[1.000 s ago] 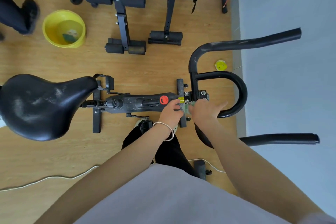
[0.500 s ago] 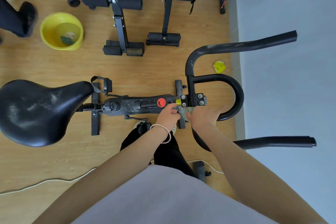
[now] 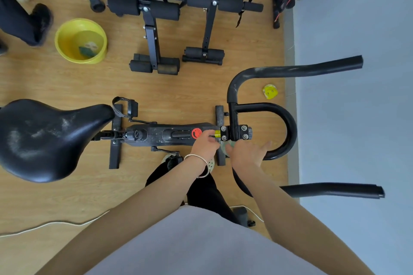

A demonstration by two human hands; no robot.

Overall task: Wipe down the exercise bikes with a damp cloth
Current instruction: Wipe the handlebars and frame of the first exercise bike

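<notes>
Saddle (image 3: 44, 138), 9 o'clock: black, pale dusty smears.
Bike frame (image 3: 156, 135), centre: black, with a round red sticker (image 3: 196, 133) and a small yellow tag (image 3: 217, 133).
Handlebar (image 3: 290, 71), 2 o'clock: black, grey scuff streaks.
Cloth (image 3: 225, 148), centre: pale grey-green.
Basin (image 3: 61, 29), 10 o'clock: bright yellow.
Floor (image 3: 67, 196): light wood, fine grain lines.
Wall (image 3: 357, 129), 3 o'clock: pale blue-grey, plain.
Bracelet (image 3: 201, 159): silver.
Cord (image 3: 55, 223), 8 o'clock: white.
Floor tag (image 3: 270, 91), 2 o'clock: yellow.
Bench (image 3: 154, 10), 12 o'clock: black, red accents.
</notes>
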